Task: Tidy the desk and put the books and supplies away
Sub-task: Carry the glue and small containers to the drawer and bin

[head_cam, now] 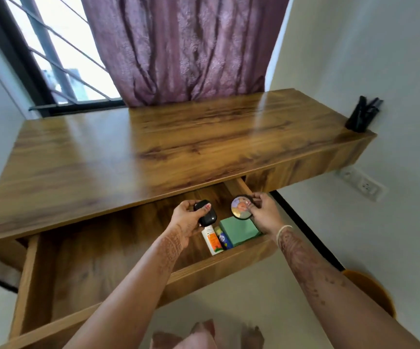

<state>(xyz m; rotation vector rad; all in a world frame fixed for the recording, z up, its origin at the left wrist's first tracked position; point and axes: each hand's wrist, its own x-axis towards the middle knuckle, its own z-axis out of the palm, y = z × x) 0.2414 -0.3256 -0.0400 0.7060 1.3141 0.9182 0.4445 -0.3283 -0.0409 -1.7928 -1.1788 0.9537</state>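
Over the open drawer (133, 250) at six o'clock below the tabletop (153, 147), the left hand (187, 222) clasps a black case (205, 214) while the right hand (264, 212) pinches a round tin (240, 207) above a green box (241, 229).

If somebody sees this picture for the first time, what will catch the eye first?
Two hands over the open drawer: the left hand grips a small black case, the right hand a round tin. Below them lie a green box and a white tube.
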